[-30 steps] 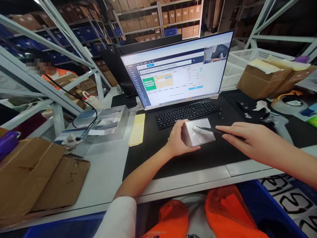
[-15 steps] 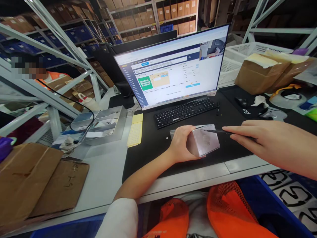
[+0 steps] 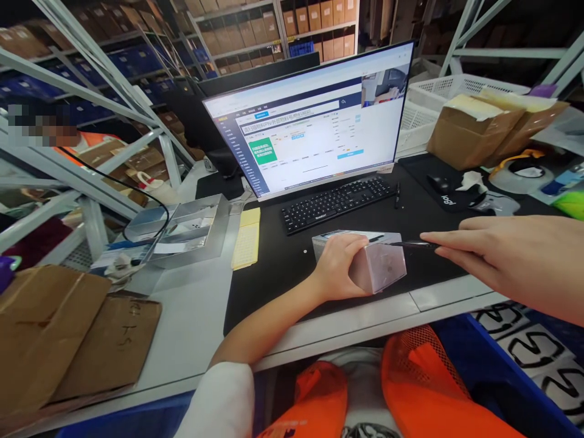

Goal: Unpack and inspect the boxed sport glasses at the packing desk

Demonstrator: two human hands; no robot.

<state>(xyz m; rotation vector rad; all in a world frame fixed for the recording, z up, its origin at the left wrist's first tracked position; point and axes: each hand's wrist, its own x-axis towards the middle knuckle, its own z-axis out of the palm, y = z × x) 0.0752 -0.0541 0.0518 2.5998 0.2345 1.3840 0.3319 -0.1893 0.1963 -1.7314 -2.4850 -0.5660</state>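
Observation:
My left hand (image 3: 335,266) is wrapped around a small pale box (image 3: 389,271) with a shiny surface, fingers over its top and thumb along its lower side. The box lies on the black desk mat (image 3: 269,286), its end face turned to the right. From the right side, my right hand (image 3: 502,249) grips a thin dark tool (image 3: 413,244) with a narrow tip; its exact kind is unclear. That tip lies against the upper edge of the box's end.
A keyboard (image 3: 337,202) and a monitor (image 3: 314,128) stand behind the box. Yellow paper (image 3: 246,238) and a grey tray (image 3: 201,237) are at the left, near cardboard boxes (image 3: 109,347). A mouse (image 3: 438,182), tape roll (image 3: 520,173) and brown cartons (image 3: 474,134) are to the right.
The box has turned slightly in my left hand, showing more of its top. My right hand has drawn a little to the right with the thin tool. The camera view has shifted slightly.

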